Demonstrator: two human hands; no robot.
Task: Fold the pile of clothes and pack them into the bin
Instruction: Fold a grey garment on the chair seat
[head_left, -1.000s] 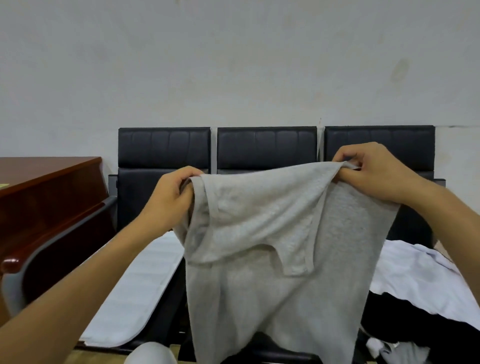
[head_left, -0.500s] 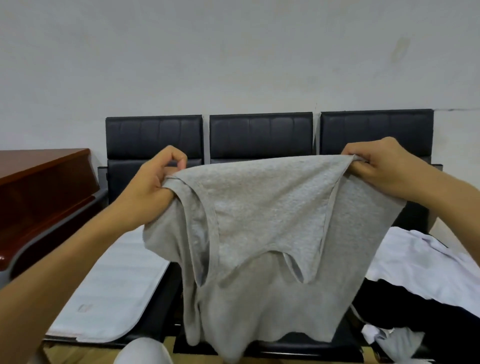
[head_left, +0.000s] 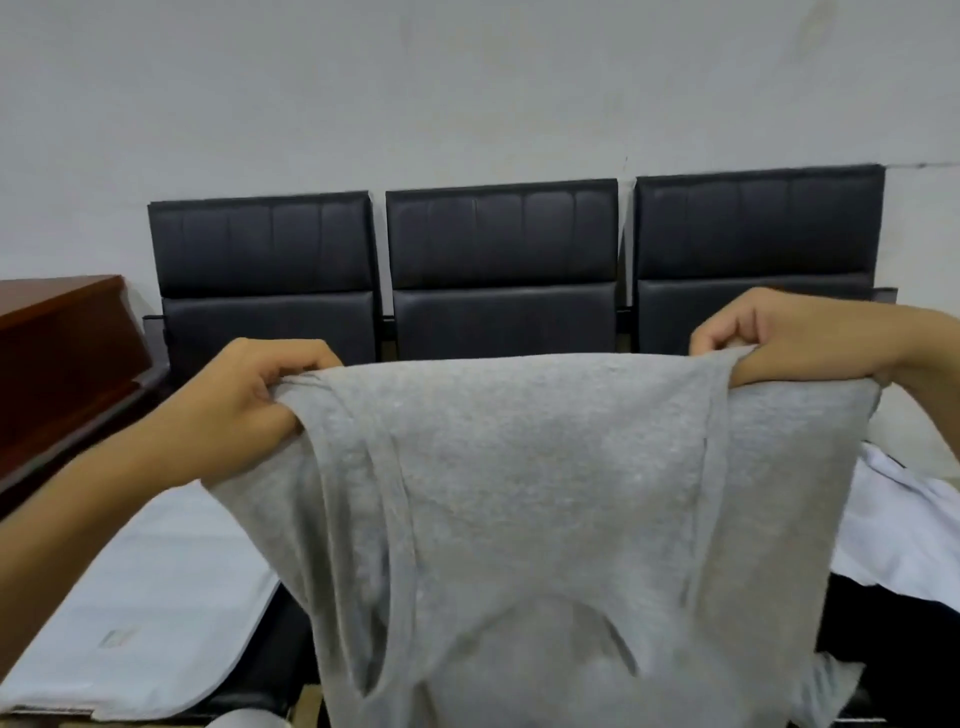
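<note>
Grey top pulled wider between two fists, now stretched taut along its upper edge.

The left hand (head_left: 244, 400) has its fingers curled tight round a bunched corner of the grey top (head_left: 519, 493), and the right hand (head_left: 789, 338) pinches the opposite corner between thumb and bent fingers; compared with half a second ago the two have drawn further apart, so the edge between the fingers that sagged then runs nearly straight now. Below the fingers the cloth hangs in front of the person, armhole seams showing, and it fills more of the view than before. Beyond the knuckles stands a row of black chair backs (head_left: 498, 270). Under the left wrist lies a pale flat sheet (head_left: 145, 597); under the right wrist lie white clothes (head_left: 904, 530) on something dark. Far left of the left hand is a wooden desk (head_left: 57, 353).
</note>
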